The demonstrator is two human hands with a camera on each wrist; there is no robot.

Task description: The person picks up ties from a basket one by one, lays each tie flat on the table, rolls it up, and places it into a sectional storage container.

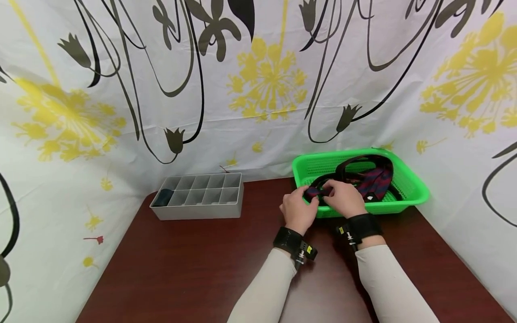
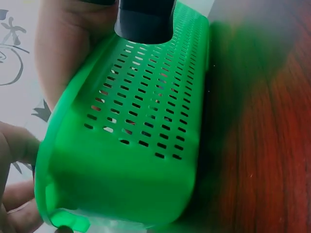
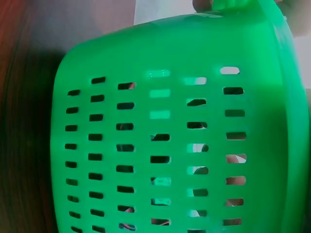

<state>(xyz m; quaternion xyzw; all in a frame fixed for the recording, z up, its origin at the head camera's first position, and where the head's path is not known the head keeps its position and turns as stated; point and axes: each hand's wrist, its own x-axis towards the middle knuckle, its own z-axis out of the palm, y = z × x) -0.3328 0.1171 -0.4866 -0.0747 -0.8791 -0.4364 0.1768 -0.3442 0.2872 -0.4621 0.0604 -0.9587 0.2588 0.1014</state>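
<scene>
Over the front left part of the green basket (image 1: 418, 197), my left hand (image 1: 299, 211) and right hand (image 1: 345, 199) work close together on a dark necktie (image 1: 312, 193). The left hand pinches its bunched part between thumb and fingers, and the fingertips of the right hand grip it from the other side. Behind the right hand, dark red and navy fabric (image 1: 377, 181) and a black loop (image 1: 363, 158) lie in the basket. In both wrist views the perforated basket wall (image 2: 150, 121) hides most of the fabric, with a few fingers (image 2: 19, 145) showing beyond the rim.
A grey divided box (image 1: 210, 211) stands at the back left of the brown table (image 1: 194, 269), with a dark rolled cloth (image 1: 163, 197) in its front left compartment. Patterned white fabric (image 1: 258, 148) hangs behind the table and along both sides.
</scene>
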